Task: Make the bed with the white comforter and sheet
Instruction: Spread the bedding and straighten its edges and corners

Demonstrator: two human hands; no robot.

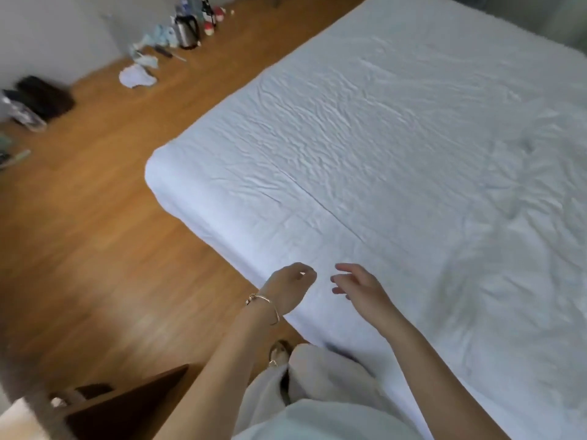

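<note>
A white sheet covers the mattress, wrinkled across its top with a long crease running toward the near edge. At the right side the fabric bunches into softer, thicker folds; whether that is the comforter I cannot tell. My left hand, wearing a gold bracelet, hovers at the bed's near edge with fingers loosely curled, holding nothing. My right hand hangs just above the sheet beside it, fingers spread and relaxed, also holding nothing.
Wooden floor lies left of the bed. A kettle, bottles and scattered cloths sit along the far wall. A black bag lies at the left. A dark wooden furniture corner stands by my left leg.
</note>
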